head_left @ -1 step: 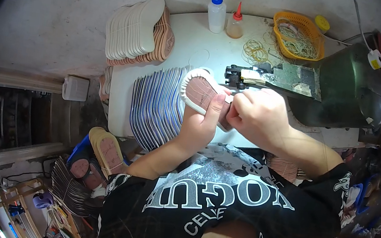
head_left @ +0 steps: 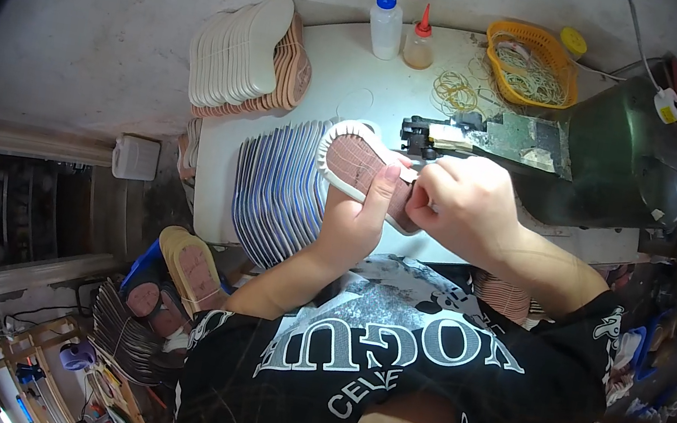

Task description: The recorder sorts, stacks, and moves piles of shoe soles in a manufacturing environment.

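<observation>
An insole is held up above the table, its brown, line-marked underside facing me. White material is folded in small pleats around its rounded far end. My left hand grips it from below, with the thumb lying across the brown face. At the narrower right end my right hand is closed, fingers pinched against the insole's edge. What exactly those fingertips pinch is hidden. Just beneath and to the left stands a long row of insoles with blue and grey edges.
A small black-ended machine with a green housing stands to the right. Behind are a white bottle, a red-tipped bottle and a yellow basket of elastic bands. Stacked white and tan insoles occupy the back left of the table.
The insole's rounded end has shifted very slightly left. Both hands keep the same hold.
</observation>
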Demonstrator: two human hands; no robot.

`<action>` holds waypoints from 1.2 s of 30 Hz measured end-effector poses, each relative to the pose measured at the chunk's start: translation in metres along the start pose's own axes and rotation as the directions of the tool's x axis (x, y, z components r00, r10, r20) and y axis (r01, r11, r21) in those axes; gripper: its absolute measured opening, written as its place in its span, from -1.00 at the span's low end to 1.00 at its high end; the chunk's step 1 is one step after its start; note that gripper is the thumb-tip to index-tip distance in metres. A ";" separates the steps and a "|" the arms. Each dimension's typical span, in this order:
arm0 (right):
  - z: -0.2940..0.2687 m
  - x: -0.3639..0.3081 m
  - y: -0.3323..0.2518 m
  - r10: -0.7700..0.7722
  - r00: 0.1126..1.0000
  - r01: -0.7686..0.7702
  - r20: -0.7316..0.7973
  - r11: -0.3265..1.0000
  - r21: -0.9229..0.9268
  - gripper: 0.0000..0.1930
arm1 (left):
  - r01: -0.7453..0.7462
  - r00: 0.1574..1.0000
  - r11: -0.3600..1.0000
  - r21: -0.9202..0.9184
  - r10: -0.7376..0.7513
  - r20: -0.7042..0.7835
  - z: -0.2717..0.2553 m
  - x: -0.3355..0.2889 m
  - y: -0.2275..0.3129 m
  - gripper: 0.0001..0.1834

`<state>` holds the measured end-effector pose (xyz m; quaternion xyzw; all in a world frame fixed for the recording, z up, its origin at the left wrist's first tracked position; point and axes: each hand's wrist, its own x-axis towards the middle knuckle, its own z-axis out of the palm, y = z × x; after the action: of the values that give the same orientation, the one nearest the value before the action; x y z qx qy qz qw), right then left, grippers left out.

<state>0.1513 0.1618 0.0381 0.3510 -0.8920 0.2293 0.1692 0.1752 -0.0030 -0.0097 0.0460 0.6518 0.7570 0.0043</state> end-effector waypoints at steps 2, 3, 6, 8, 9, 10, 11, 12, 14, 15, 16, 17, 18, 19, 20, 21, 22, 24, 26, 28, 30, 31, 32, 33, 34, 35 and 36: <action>-0.001 -0.004 0.005 0.030 0.999 -0.026 -0.033 0.994 0.111 -0.85 | -0.045 0.999 0.999 0.005 0.045 -0.007 -0.001 0.004 -0.002 -0.81; 0.000 -0.006 0.008 0.029 0.999 -0.024 -0.037 0.994 0.109 -0.85 | -0.039 0.999 0.998 -0.050 0.041 0.026 -0.001 0.007 -0.001 -0.81; -0.003 -0.028 0.016 0.203 0.979 -0.184 0.013 0.856 0.483 -0.83 | -0.027 0.999 0.988 -0.153 0.033 0.032 0.002 0.015 0.001 -0.80; 0.012 -0.046 0.016 0.407 0.912 -0.295 0.054 0.557 0.777 -0.68 | 0.097 0.995 0.939 -0.329 -0.096 0.021 0.006 0.027 -0.001 -0.79; 0.016 -0.060 0.018 0.394 0.855 -0.466 0.338 0.298 0.833 -0.44 | 0.103 0.995 0.938 -0.332 -0.098 0.032 0.008 0.036 -0.004 -0.79; 0.023 -0.074 0.019 0.355 0.808 -0.496 0.470 -0.020 0.868 -0.61 | 0.113 0.993 0.935 -0.336 -0.113 0.018 0.010 0.045 -0.010 -0.78; 0.029 -0.087 0.013 0.339 0.759 -0.564 0.556 -0.085 0.822 -0.62 | 0.117 0.992 0.935 -0.335 -0.125 -0.003 0.011 0.056 -0.016 -0.76; 0.033 -0.098 0.010 0.315 0.702 -0.628 0.639 -0.150 0.763 -0.64 | 0.122 0.990 0.934 -0.335 -0.139 -0.027 0.011 0.066 -0.024 -0.74; 0.035 -0.103 0.002 0.396 0.679 -0.591 0.618 -0.204 0.780 -0.66 | 0.004 0.998 0.999 -0.044 -0.007 -0.066 0.009 0.086 -0.043 -0.71; 0.037 -0.103 0.001 0.472 0.649 -0.549 0.597 -0.253 0.797 -0.68 | -0.032 0.995 0.984 0.173 0.048 -0.092 0.008 0.095 -0.054 -0.71; 0.039 -0.105 0.002 0.478 0.647 -0.544 0.594 -0.256 0.799 -0.68 | -0.062 0.988 0.922 0.383 0.110 -0.106 0.010 0.100 -0.060 -0.71; 0.040 -0.107 0.005 0.512 0.640 -0.529 0.572 -0.247 0.812 -0.68 | -0.063 0.986 0.897 0.438 0.125 -0.114 0.017 0.104 -0.061 -0.70; 0.041 -0.107 0.008 0.544 0.633 -0.513 0.551 -0.237 0.825 -0.67 | -0.065 0.987 0.896 0.439 0.122 -0.104 0.020 0.108 -0.064 -0.70; 0.041 -0.105 0.011 0.585 0.640 -0.476 0.498 -0.207 0.855 -0.69 | -0.065 0.986 0.901 0.428 0.124 -0.111 0.022 0.113 -0.067 -0.70; 0.040 -0.104 0.013 0.590 0.636 -0.471 0.497 -0.214 0.856 -0.69 | -0.062 0.986 0.906 0.419 0.122 -0.117 0.024 0.116 -0.071 -0.70; 0.039 -0.102 0.018 0.596 0.636 -0.460 0.490 -0.217 0.861 -0.70 | -0.050 0.983 0.924 0.380 0.113 -0.145 0.027 0.122 -0.076 -0.70; 0.038 -0.098 0.022 0.601 0.637 -0.450 0.484 -0.220 0.866 -0.71 | -0.049 0.984 0.922 0.384 0.110 -0.140 0.027 0.129 -0.076 -0.70; 0.041 -0.086 0.027 0.622 0.642 -0.410 0.448 -0.215 0.886 -0.73 | -0.081 0.987 0.856 0.511 0.141 -0.081 0.024 0.145 -0.077 -0.69; 0.049 -0.078 0.035 0.578 0.687 -0.340 0.441 -0.281 0.897 -0.73 | -0.067 0.989 0.841 0.537 0.128 -0.078 0.020 0.160 -0.083 -0.65; 0.057 -0.066 0.036 0.566 0.701 -0.324 0.434 -0.289 0.901 -0.75 | -0.002 0.994 0.857 0.515 0.060 -0.095 0.003 0.171 -0.091 -0.62; 0.061 -0.056 0.039 0.599 0.706 -0.375 0.378 -0.137 0.917 -0.76 | -0.015 0.996 0.854 0.519 0.060 -0.071 0.003 0.168 -0.074 -0.60; 0.050 -0.060 0.034 0.561 0.727 -0.594 0.396 0.224 0.772 -0.76 | 0.082 0.995 0.978 0.190 -0.071 -0.069 0.002 0.155 -0.067 -0.61; 0.044 -0.053 0.022 0.480 0.823 -0.558 0.304 0.588 0.586 -0.69 | 0.181 0.982 0.971 -0.154 -0.187 -0.024 0.000 0.143 -0.055 -0.62; 0.052 -0.053 0.014 0.380 0.917 -0.378 0.121 0.732 0.567 -0.61 | 0.169 0.985 0.955 -0.245 -0.172 0.009 -0.002 0.132 -0.048 -0.65; 0.060 -0.054 0.004 0.241 0.969 -0.182 -0.050 0.839 0.513 -0.52 | 0.171 0.983 0.898 -0.406 -0.182 0.010 0.007 0.113 -0.026 -0.68; 0.061 -0.059 0.001 0.165 0.985 -0.126 -0.041 0.869 0.479 -0.38 | 0.158 0.987 0.854 -0.496 -0.132 0.088 0.004 0.102 -0.022 -0.67; 0.060 -0.061 -0.004 0.149 0.988 -0.111 -0.041 0.869 0.482 -0.38 | 0.154 0.984 0.799 -0.581 -0.071 0.162 0.000 0.093 -0.019 -0.66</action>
<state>0.1882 0.1614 -0.0392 0.3120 -0.8222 0.4663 0.0956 0.0812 0.0061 -0.0228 0.0535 0.3835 0.9158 0.1066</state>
